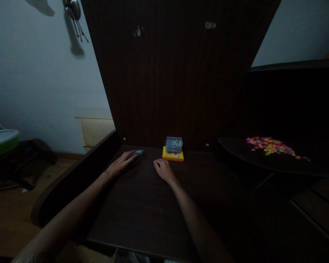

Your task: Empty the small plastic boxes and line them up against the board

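My left hand point(122, 164) lies on the dark wooden desk point(142, 212), its fingers stretched over a small dark device point(138, 153) that it touches or holds. My right hand point(164, 170) rests on the desk just to the right, fingers curled loosely, with nothing visible in it. Behind the right hand, against the back panel, a small clear blue box point(174, 144) with light bits inside sits on a flat yellow box point(172, 155).
A tall dark wooden panel point(175, 73) rises behind the desk. To the right, a dark round tray point(263, 159) carries a heap of several small colourful pieces point(271, 145). Metal utensils point(75, 14) hang on the white wall at upper left.
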Motion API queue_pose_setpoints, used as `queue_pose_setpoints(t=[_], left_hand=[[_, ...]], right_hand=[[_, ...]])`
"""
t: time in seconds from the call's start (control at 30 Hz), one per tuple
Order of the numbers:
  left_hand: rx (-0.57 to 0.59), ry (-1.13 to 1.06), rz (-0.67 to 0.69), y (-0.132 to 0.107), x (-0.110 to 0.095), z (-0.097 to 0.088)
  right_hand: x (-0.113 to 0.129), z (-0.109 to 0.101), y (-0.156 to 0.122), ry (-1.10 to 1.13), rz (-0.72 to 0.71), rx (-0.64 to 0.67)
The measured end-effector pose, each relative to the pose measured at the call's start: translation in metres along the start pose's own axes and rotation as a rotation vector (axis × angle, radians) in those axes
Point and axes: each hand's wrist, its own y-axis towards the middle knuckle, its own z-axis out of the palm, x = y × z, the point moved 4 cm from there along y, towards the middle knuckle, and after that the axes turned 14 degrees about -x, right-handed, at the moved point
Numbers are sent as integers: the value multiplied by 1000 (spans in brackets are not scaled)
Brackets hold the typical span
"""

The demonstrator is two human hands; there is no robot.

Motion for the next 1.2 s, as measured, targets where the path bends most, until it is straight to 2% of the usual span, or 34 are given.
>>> queue_pose_setpoints(t=[0.13,0.2,0.27,0.37,0.47,0.57,0.67,0.77,0.87,1.0,1.2], left_hand=[[22,6,24,2,0,1],[-17,20,15,1,0,-1],[-148,77,-66,-1,2,-6],[-394,183,-270,-10,7,-15],[-458,235,-425,-17,11,-20],[-397,322,-531,-20,13,-26],[-253,452,-610,-18,12,-31],[-105,556,-638,-14,11,-31],[-23,628,-646,-6,12,-30],[14,653,-712,7,18,-27],[-45,602,-724,20,27,-21]], right_hand=[[1,-1,0,11,0,5],[1,-2,0,16,0,4],[1,-2,0,20,-1,1],[1,-2,0,26,-4,-3],[0,-2,1,33,-10,-3],[0,-2,0,44,-16,-7],[-1,-2,0,46,-27,-9],[-3,0,0,25,-22,0],[-4,1,0,8,-9,7],[-4,0,0,21,3,6],[-3,-1,-1,12,10,13]])
